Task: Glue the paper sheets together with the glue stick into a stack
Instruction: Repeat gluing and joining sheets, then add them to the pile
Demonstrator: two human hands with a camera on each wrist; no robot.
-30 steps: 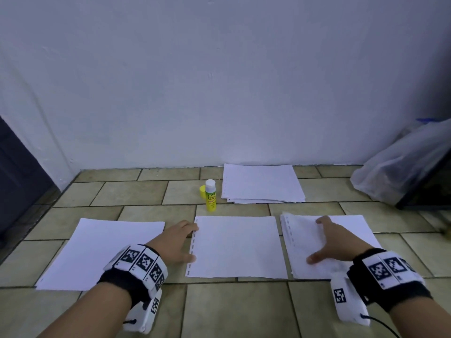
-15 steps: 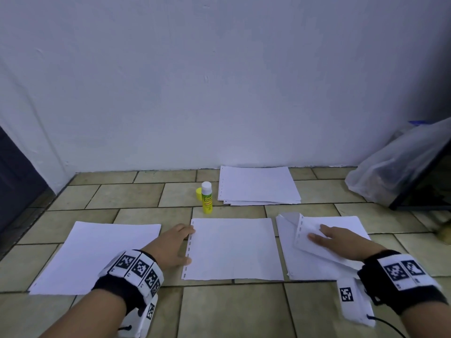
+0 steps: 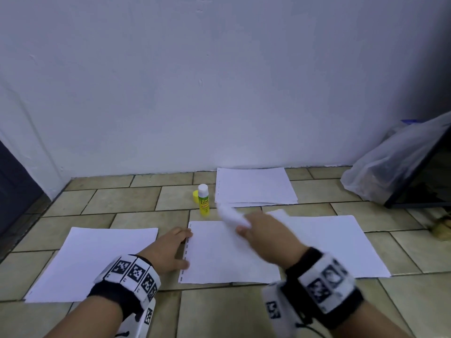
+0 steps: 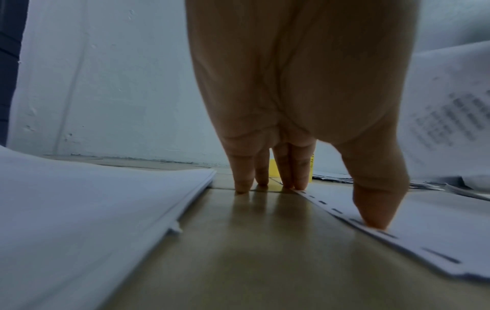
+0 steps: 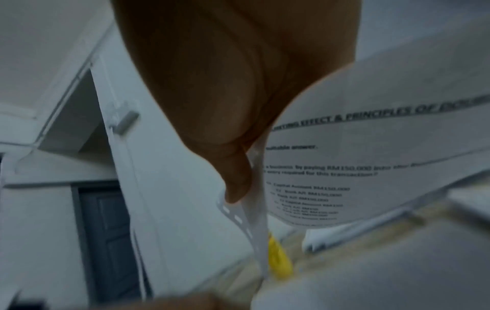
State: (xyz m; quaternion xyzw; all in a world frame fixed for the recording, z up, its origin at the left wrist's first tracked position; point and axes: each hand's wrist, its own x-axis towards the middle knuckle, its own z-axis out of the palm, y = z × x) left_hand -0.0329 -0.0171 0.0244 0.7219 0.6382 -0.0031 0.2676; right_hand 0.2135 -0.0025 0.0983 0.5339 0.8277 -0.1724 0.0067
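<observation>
R hand [image 3: 262, 234] grip pinches lifted sheet [image 5: 371, 157] above centre sheet [image 3: 229, 252], mid-floor; L hand [image 3: 168, 250], fingers straight, pins its punched edge. Glue stick [image 3: 203, 201] uncapped near wall. Risk: sheet curls, lands skewed.

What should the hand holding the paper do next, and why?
Probably lower the sheet flat onto the middle sheet and line up the edges. The right hand grips it over that sheet, the left hand pins that sheet's punched edge, and the glue stick stands uncapped, unheld.
</observation>
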